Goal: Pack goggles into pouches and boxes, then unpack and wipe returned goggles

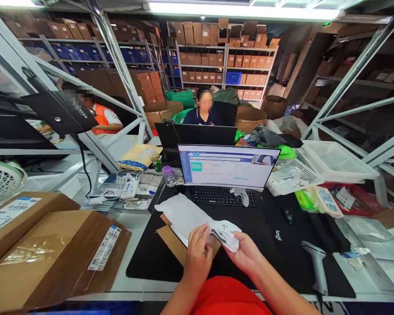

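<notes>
head view: both hands hold white packaging.

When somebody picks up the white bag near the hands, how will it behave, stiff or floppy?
The white bag is probably floppy, as its surface wrinkles and its edges bend. It looks flat, so it may be light, though any contents are hidden. Its smooth-looking surface might slide over the brown cardboard beneath.
</notes>
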Tool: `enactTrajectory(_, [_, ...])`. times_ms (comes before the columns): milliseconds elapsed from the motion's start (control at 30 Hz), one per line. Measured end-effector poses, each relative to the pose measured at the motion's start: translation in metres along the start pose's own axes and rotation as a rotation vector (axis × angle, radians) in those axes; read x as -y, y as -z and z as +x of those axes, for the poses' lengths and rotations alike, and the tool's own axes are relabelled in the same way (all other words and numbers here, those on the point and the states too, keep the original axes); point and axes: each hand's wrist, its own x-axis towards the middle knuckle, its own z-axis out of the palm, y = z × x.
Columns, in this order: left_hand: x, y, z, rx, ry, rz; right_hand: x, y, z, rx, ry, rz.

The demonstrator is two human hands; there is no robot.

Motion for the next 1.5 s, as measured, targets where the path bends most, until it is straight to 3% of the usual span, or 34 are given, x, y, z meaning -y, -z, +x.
enactTrajectory(133, [0.002,-0.002,0.002,-0.036,0.011,0.007,-0.017,0.0,0.011,-0.023,0.067,-0.031])
enactTrajectory(267, [0.003,0.003,0.004,-0.037,0.015,-0.01,-0.02,0.007,0.011,-0.075,-0.001,-0.242])
enactTrajectory(467, [0.002,-0.005,-0.013,-0.028,0.041,-0.019,-0.013,0.012,0.013,-0.106,0.188,-0.493])
enactTrajectory(667, [0.009,-0.017,-0.026,-0.064,0.045,0.05,-0.006,0.016,0.028,-0.074,-0.093,-0.232])
enactTrajectory(733, [0.009,-0.017,-0.027,-0.063,0.035,0.05,-0.006,0.017,0.029,-0.044,-0.109,-0.228])
enactTrajectory(967, [0.001,-0.01,-0.033,-0.165,-0.06,-0.019,-0.012,0.025,0.026,0.038,0.061,-0.738])
enactTrajectory(1100, [0.004,-0.011,-0.039,-0.125,-0.092,0.02,-0.015,0.023,0.033,-0.046,0.077,-0.579])
enactTrajectory(1200, [0.007,-0.015,-0.037,-0.099,-0.021,0.027,-0.021,0.02,0.037,-0.067,0.1,-0.454])
enactTrajectory(1333, [0.007,-0.018,-0.028,-0.116,0.026,-0.041,-0.029,0.017,0.036,-0.077,0.279,-0.44])
enactTrajectory(1400, [0.006,-0.017,-0.025,-0.141,0.046,-0.083,-0.023,0.014,0.032,-0.027,0.297,-0.588])
enactTrajectory(1500, [0.005,-0.012,-0.016,-0.199,0.175,-0.145,0.005,0.002,0.018,0.197,0.214,-0.901])
